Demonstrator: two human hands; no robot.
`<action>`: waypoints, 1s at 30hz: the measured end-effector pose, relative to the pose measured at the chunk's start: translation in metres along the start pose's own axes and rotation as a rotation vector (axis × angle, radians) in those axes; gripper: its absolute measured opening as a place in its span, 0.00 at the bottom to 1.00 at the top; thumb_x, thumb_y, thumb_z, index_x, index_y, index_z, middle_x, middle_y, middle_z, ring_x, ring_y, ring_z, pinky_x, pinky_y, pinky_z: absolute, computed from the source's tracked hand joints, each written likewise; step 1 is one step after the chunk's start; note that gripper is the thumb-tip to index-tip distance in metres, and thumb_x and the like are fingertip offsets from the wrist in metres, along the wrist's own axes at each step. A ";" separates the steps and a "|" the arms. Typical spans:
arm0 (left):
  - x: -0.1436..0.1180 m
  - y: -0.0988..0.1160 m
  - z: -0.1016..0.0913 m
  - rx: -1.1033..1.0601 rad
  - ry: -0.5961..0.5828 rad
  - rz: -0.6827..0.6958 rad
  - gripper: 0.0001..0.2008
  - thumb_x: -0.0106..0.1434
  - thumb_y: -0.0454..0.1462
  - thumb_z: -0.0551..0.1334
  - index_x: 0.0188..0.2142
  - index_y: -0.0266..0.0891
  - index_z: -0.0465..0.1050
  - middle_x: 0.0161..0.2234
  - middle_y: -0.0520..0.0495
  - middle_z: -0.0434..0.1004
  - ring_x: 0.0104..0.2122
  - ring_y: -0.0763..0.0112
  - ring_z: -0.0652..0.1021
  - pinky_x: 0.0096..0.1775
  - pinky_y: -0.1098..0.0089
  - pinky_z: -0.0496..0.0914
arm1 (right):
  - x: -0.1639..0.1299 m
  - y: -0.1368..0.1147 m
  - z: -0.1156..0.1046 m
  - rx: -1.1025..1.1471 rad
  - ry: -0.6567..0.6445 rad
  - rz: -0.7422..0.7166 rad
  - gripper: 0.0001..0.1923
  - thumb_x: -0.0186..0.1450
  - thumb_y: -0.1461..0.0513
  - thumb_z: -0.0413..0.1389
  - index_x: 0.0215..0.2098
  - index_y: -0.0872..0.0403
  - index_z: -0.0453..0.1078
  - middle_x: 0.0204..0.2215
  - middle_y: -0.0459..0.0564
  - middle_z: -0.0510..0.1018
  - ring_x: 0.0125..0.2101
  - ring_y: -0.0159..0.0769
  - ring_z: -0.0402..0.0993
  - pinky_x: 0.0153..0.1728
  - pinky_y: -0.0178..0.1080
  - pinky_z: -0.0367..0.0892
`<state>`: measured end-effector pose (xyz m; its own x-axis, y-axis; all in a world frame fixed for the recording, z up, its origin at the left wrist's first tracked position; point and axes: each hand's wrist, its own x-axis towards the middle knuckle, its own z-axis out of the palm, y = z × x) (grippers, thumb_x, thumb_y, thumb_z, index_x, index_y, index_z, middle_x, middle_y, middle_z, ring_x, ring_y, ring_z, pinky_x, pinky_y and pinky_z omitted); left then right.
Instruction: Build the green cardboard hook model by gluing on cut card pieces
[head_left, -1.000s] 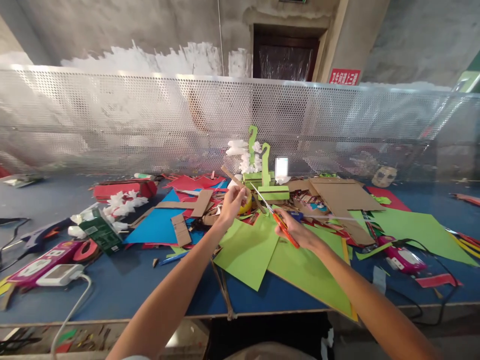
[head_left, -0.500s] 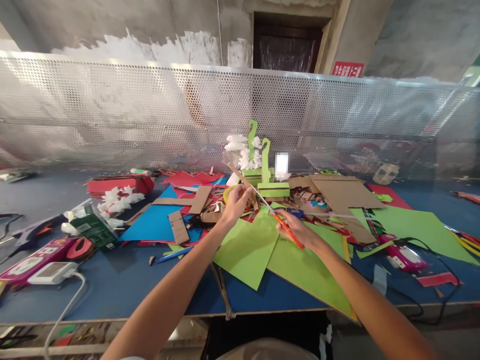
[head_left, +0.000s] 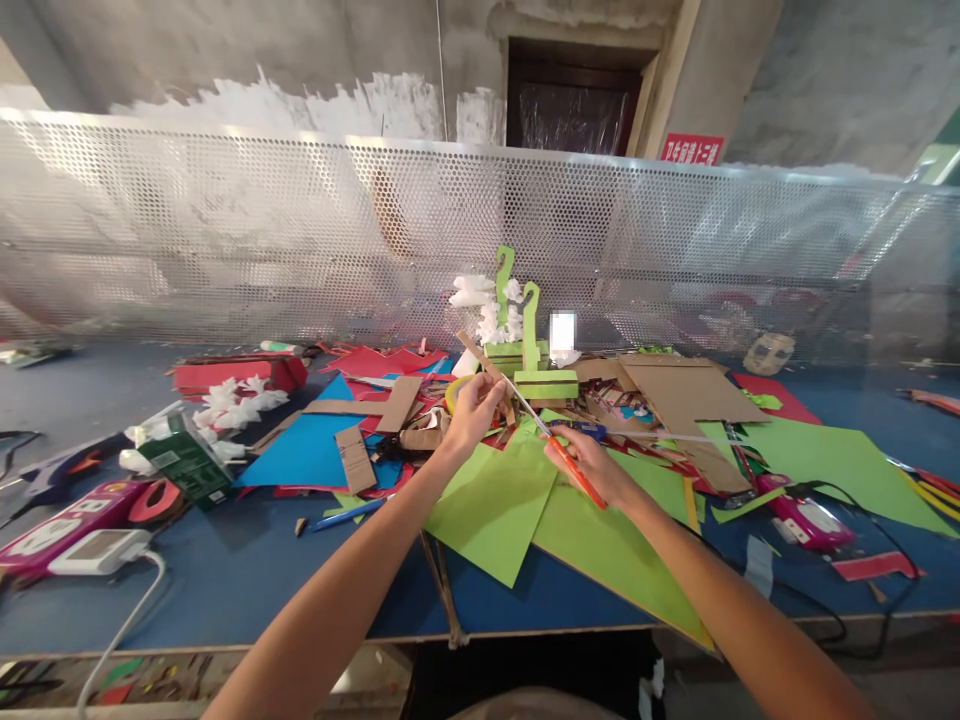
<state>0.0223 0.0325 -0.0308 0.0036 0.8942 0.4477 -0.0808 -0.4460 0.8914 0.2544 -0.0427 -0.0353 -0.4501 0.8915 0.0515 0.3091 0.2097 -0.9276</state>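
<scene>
My left hand [head_left: 474, 412] pinches a narrow brown cardboard strip [head_left: 475, 347], which sticks up past my fingers at a slant. My right hand [head_left: 602, 466] is wrapped round the orange handle of a pair of scissors [head_left: 574, 470]. Their metal blades point up and left and reach the strip by my left fingertips. Whether the blades are parted I cannot make out. Below both hands lie light green sheets [head_left: 491, 510]. Just beyond them stand green hook-shaped pieces [head_left: 530, 325] on block-like green bases, with white ruffled shapes [head_left: 491, 320] alongside.
Cardboard pieces [head_left: 686, 385], blue card [head_left: 289, 445] and red card [head_left: 390, 357] cover the blue table [head_left: 255, 590]. At left are a green box [head_left: 187, 460] and a white device with a cable [head_left: 101, 551]. A perforated metal screen [head_left: 300, 230] runs along the back.
The scissors and my right hand have shifted very slightly left relative to the green pieces. Both grips are unchanged. The whole scene sits a little lower in view.
</scene>
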 end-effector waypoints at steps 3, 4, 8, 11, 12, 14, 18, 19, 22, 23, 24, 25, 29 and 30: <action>-0.001 0.001 0.001 -0.001 -0.007 -0.006 0.23 0.61 0.57 0.68 0.33 0.40 0.68 0.25 0.53 0.73 0.22 0.74 0.74 0.26 0.73 0.68 | -0.001 -0.001 0.000 -0.029 0.016 0.000 0.30 0.69 0.39 0.56 0.54 0.53 0.70 0.20 0.38 0.56 0.19 0.29 0.50 0.20 0.34 0.45; -0.002 0.001 0.001 0.001 -0.006 -0.007 0.23 0.62 0.57 0.68 0.32 0.40 0.68 0.25 0.53 0.73 0.22 0.74 0.74 0.26 0.73 0.68 | -0.001 -0.002 0.000 -0.042 0.021 -0.001 0.30 0.69 0.39 0.56 0.54 0.53 0.71 0.20 0.38 0.57 0.19 0.29 0.50 0.20 0.34 0.45; -0.002 0.004 0.003 0.012 0.011 -0.015 0.22 0.62 0.55 0.68 0.32 0.40 0.68 0.26 0.52 0.73 0.22 0.74 0.74 0.26 0.73 0.68 | -0.004 -0.006 0.000 -0.080 0.045 -0.013 0.29 0.68 0.39 0.57 0.53 0.53 0.72 0.19 0.39 0.58 0.19 0.30 0.50 0.20 0.35 0.45; -0.003 0.007 0.004 -0.018 0.016 -0.029 0.22 0.62 0.55 0.68 0.32 0.40 0.69 0.28 0.51 0.75 0.23 0.75 0.74 0.26 0.73 0.68 | -0.004 -0.006 0.001 -0.066 0.053 -0.020 0.28 0.68 0.41 0.58 0.52 0.52 0.73 0.19 0.39 0.58 0.19 0.30 0.49 0.20 0.35 0.44; -0.003 0.007 0.005 -0.029 0.016 -0.029 0.22 0.63 0.55 0.67 0.32 0.40 0.69 0.29 0.51 0.75 0.23 0.75 0.74 0.26 0.73 0.68 | -0.004 -0.006 0.001 -0.058 0.056 -0.024 0.27 0.68 0.41 0.58 0.52 0.52 0.73 0.19 0.39 0.57 0.19 0.30 0.49 0.21 0.35 0.43; -0.004 0.008 0.006 -0.035 0.020 -0.022 0.22 0.64 0.56 0.66 0.32 0.40 0.69 0.30 0.50 0.76 0.22 0.76 0.74 0.26 0.73 0.67 | -0.003 -0.004 0.001 -0.047 0.056 -0.031 0.27 0.68 0.41 0.58 0.52 0.52 0.73 0.19 0.38 0.56 0.19 0.29 0.48 0.20 0.35 0.43; -0.005 0.007 0.005 -0.017 0.025 -0.024 0.21 0.66 0.54 0.65 0.32 0.39 0.70 0.27 0.51 0.75 0.22 0.76 0.73 0.25 0.74 0.65 | 0.000 0.002 0.001 -0.013 0.007 -0.043 0.28 0.69 0.39 0.56 0.52 0.52 0.72 0.19 0.37 0.54 0.18 0.29 0.48 0.20 0.34 0.43; -0.006 0.006 0.005 -0.015 0.020 -0.024 0.21 0.66 0.54 0.65 0.31 0.39 0.70 0.27 0.51 0.75 0.22 0.76 0.72 0.24 0.74 0.65 | 0.001 0.004 0.001 0.002 -0.003 -0.046 0.27 0.69 0.39 0.55 0.51 0.51 0.72 0.19 0.37 0.54 0.18 0.28 0.48 0.19 0.34 0.43; -0.006 0.004 0.006 -0.013 -0.005 -0.016 0.21 0.67 0.54 0.64 0.31 0.39 0.70 0.24 0.52 0.73 0.20 0.75 0.72 0.24 0.73 0.63 | 0.002 0.007 0.003 0.045 -0.001 -0.044 0.27 0.70 0.39 0.55 0.51 0.51 0.71 0.19 0.36 0.52 0.17 0.28 0.46 0.18 0.34 0.43; -0.007 0.004 0.006 -0.012 -0.014 -0.013 0.21 0.67 0.54 0.64 0.31 0.39 0.70 0.23 0.52 0.73 0.20 0.75 0.71 0.24 0.73 0.63 | 0.003 0.007 0.003 0.055 0.004 -0.039 0.26 0.70 0.39 0.55 0.51 0.50 0.71 0.19 0.36 0.51 0.17 0.28 0.46 0.18 0.34 0.43; -0.007 0.004 0.007 -0.011 -0.020 -0.012 0.21 0.68 0.54 0.64 0.31 0.39 0.70 0.22 0.53 0.72 0.19 0.75 0.71 0.23 0.73 0.63 | 0.003 0.008 0.004 0.063 0.009 -0.035 0.26 0.69 0.39 0.56 0.51 0.50 0.71 0.19 0.35 0.51 0.17 0.28 0.46 0.18 0.34 0.43; -0.007 0.005 0.008 -0.013 -0.024 -0.015 0.21 0.67 0.54 0.64 0.31 0.39 0.70 0.21 0.53 0.72 0.19 0.75 0.71 0.23 0.73 0.62 | 0.003 0.008 0.005 0.068 0.010 -0.030 0.27 0.69 0.39 0.56 0.51 0.50 0.71 0.19 0.35 0.50 0.17 0.28 0.46 0.18 0.34 0.43; -0.009 0.008 0.011 -0.033 -0.010 -0.039 0.22 0.65 0.56 0.65 0.31 0.40 0.69 0.22 0.53 0.72 0.18 0.76 0.71 0.22 0.73 0.61 | 0.003 0.008 0.005 0.065 0.022 -0.015 0.27 0.68 0.39 0.57 0.50 0.50 0.72 0.18 0.36 0.51 0.16 0.28 0.47 0.18 0.34 0.42; -0.009 0.008 0.011 -0.037 -0.003 -0.043 0.22 0.64 0.56 0.65 0.30 0.40 0.69 0.22 0.53 0.73 0.18 0.76 0.71 0.22 0.73 0.61 | 0.003 0.008 0.005 0.056 0.028 -0.015 0.27 0.68 0.39 0.58 0.50 0.51 0.72 0.18 0.36 0.52 0.16 0.28 0.47 0.18 0.34 0.42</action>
<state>0.0330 0.0203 -0.0266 0.0105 0.9123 0.4094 -0.1173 -0.4054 0.9066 0.2512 -0.0404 -0.0442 -0.4308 0.8994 0.0746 0.2547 0.2004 -0.9460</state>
